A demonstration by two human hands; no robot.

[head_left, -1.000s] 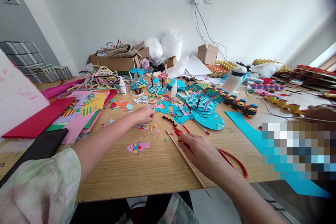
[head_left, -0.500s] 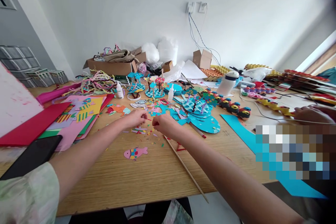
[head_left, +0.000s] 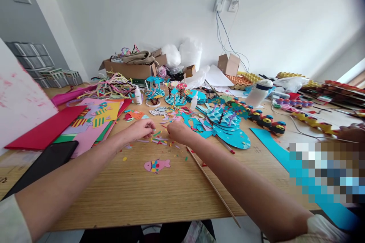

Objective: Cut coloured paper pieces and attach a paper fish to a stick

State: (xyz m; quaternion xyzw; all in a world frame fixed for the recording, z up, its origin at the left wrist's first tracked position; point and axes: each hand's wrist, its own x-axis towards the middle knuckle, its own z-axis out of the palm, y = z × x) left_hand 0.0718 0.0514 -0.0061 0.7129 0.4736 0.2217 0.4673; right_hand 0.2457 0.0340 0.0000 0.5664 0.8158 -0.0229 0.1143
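Observation:
My left hand (head_left: 143, 129) hovers over small paper scraps (head_left: 159, 140), its fingers curled together; what they hold, if anything, is too small to tell. Close on its right is my right hand (head_left: 178, 132), fingers pinched and partly hidden behind the knuckles. A tiny red sliver shows by its fingertips, but I cannot tell whether it is gripped. Nearer to me lies a pink paper fish (head_left: 157, 165) with coloured scales, flat on the wooden table (head_left: 119, 201). A thin wooden stick (head_left: 213, 186) runs under my right forearm and past the table's front edge.
Coloured paper sheets (head_left: 97, 121) and a black phone (head_left: 42, 163) lie left. Glue bottles (head_left: 138, 95), blue ocean crafts (head_left: 222, 117) and a white bottle (head_left: 258, 93) stand beyond my hands. At right are a blue paper strip (head_left: 273, 152) and another person's hand (head_left: 352, 132).
The view has turned a little left, so things sit farther right in it. My hands have drawn slightly apart and stay over the scraps. The pink fish lies still.

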